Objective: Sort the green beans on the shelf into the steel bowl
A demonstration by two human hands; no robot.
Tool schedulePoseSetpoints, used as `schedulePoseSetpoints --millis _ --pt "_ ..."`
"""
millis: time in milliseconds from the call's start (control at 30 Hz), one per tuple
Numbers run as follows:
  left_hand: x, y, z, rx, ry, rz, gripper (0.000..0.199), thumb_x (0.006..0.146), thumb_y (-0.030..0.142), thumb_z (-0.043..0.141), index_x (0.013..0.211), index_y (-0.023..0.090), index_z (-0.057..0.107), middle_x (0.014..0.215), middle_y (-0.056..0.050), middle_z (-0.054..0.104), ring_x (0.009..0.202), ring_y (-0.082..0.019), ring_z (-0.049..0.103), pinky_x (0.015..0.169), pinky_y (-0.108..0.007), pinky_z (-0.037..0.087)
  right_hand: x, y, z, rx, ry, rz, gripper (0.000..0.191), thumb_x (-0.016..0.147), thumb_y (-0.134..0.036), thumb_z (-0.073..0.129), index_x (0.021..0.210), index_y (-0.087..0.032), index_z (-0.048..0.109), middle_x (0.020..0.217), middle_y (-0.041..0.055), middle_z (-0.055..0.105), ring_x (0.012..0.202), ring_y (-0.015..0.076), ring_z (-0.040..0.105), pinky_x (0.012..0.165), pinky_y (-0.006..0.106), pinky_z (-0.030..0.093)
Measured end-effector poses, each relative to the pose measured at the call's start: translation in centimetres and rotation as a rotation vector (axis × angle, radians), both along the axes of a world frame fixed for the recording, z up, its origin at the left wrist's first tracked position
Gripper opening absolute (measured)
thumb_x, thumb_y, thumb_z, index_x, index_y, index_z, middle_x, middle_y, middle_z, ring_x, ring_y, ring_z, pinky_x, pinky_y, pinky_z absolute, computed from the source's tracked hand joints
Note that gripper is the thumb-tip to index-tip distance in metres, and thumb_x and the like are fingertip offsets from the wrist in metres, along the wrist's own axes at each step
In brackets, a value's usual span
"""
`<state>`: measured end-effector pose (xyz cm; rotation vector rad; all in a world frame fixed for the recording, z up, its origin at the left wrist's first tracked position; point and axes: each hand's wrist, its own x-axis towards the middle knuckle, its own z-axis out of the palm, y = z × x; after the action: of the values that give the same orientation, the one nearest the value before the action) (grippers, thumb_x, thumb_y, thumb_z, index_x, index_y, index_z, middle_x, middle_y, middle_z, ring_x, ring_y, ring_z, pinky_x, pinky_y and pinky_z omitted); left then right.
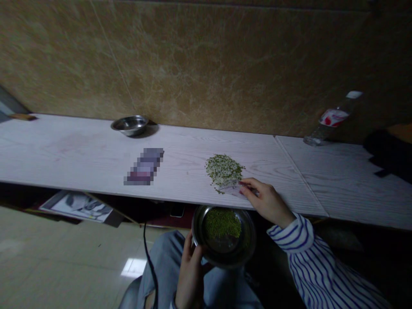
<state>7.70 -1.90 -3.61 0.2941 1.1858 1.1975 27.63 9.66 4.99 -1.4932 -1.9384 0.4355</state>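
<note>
My left hand [192, 268] grips the rim of a metal bowl [249, 251] from its lower left side, thumb over the edge. Small green beans [222, 222] lie inside, mostly toward the far part of the bowl, which is just below the shelf's front edge. Above it on the shelf, a pile of green beans mixed with white grains [224, 169] is spread out. My right hand [265, 199] pinches a thin clear plastic piece [231, 187] at the pile's near right edge. The exact shape of this piece is hard to make out.
An upright metal bowl [130, 125] stands at the back left of the white shelf [74, 146]. A pixelated flat item [144, 166] lies before it. At the right are a clear bottle [333, 118] and a dark item [391, 152]. A cable [149, 262] hangs in front.
</note>
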Motion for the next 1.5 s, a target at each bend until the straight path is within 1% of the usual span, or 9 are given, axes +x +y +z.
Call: schedulePoseSetpoints --millis 100,233,400,700,833,1000,1133,1267,1500 --pt "-0.4 0.1 0.4 -0.024 -0.023 0.023 0.065 0.076 0.035 0.058 0.137 0.029 0.036 0.133 -0.01 0.048 0.112 -0.026 0.052 0.068 -0.027 0.049 -0.3 0.3 -0.1 0.002 0.008 -0.005 0.021 0.085 -0.029 0.051 0.102 -0.022 0.062 0.092 0.0032 0.071 0.085 0.0175 0.066 0.074 0.028 0.05" --pt "-0.8 0.2 0.9 0.007 0.054 0.044 0.061 0.075 0.031 0.057 0.134 0.029 0.042 0.131 -0.009 0.05 0.107 -0.024 0.054 0.061 -0.023 0.047 -0.8 0.5 0.0 -0.001 0.0 0.007 0.022 0.085 -0.028 0.051 0.103 -0.022 0.062 0.091 0.003 0.071 0.085 0.0175 0.066 0.073 0.028 0.05" --pt "-1.0 0.2 1.5 -0.017 0.031 0.057 0.061 0.075 0.027 0.056 0.133 0.028 0.041 0.125 -0.007 0.054 0.1 -0.02 0.056 0.066 -0.023 0.048 -1.2 0.7 0.1 0.012 -0.002 -0.003 0.023 0.085 -0.031 0.051 0.102 -0.022 0.062 0.09 0.0041 0.072 0.082 0.019 0.067 0.07 0.03 0.051" --pt "-1.2 0.3 0.9 -0.02 0.012 0.098 0.063 0.072 0.028 0.06 0.132 0.028 0.044 0.122 -0.007 0.058 0.101 -0.021 0.058 0.07 -0.027 0.049 -1.9 1.4 -0.2 0.017 0.012 0.005 0.022 0.084 -0.029 0.051 0.102 -0.022 0.062 0.091 0.0043 0.072 0.082 0.0188 0.066 0.071 0.03 0.052" --pt "-1.3 0.3 1.0 -0.021 0.008 0.097 0.063 0.072 0.028 0.059 0.133 0.028 0.043 0.124 -0.008 0.056 0.103 -0.022 0.057 0.068 -0.026 0.049 -1.9 1.6 -0.4 0.011 0.033 -0.013 0.022 0.084 -0.029 0.051 0.102 -0.023 0.062 0.09 0.0039 0.071 0.081 0.0182 0.067 0.071 0.029 0.052" --pt "-1.4 0.3 1.0 0.02 0.021 0.084 0.06 0.071 0.029 0.06 0.13 0.028 0.047 0.122 -0.007 0.057 0.098 -0.021 0.058 0.068 -0.026 0.049 -2.0 1.8 -0.6 0.005 0.056 -0.037 0.023 0.084 -0.03 0.051 0.103 -0.022 0.062 0.089 0.0048 0.072 0.08 0.0188 0.067 0.071 0.03 0.053" --pt "-1.5 0.4 1.1 0.013 0.031 0.095 0.061 0.071 0.027 0.059 0.13 0.028 0.046 0.12 -0.007 0.058 0.094 -0.019 0.058 0.066 -0.025 0.048 -2.3 2.0 -0.4 0.029 0.034 -0.041 0.024 0.084 -0.031 0.05 0.103 -0.021 0.062 0.087 0.0049 0.071 0.078 0.0189 0.067 0.067 0.03 0.052" --pt "-1.6 0.5 1.2 -0.015 0.038 0.106 0.061 0.069 0.027 0.06 0.129 0.028 0.048 0.116 -0.006 0.059 0.09 -0.018 0.058 0.062 -0.023 0.047 -2.7 2.0 -0.1 0.028 0.025 -0.022 0.023 0.084 -0.029 0.05 0.103 -0.022 0.062 0.09 0.0047 0.071 0.082 0.0191 0.066 0.069 0.03 0.051" --pt "-1.9 0.5 1.5 -0.023 0.026 0.104 0.062 0.068 0.025 0.06 0.129 0.026 0.048 0.117 -0.007 0.058 0.092 -0.018 0.056 0.064 -0.024 0.047 -2.9 2.2 0.2 0.029 0.013 -0.017 0.023 0.084 -0.029 0.05 0.102 -0.022 0.062 0.089 0.0041 0.071 0.082 0.0188 0.066 0.069 0.03 0.051"
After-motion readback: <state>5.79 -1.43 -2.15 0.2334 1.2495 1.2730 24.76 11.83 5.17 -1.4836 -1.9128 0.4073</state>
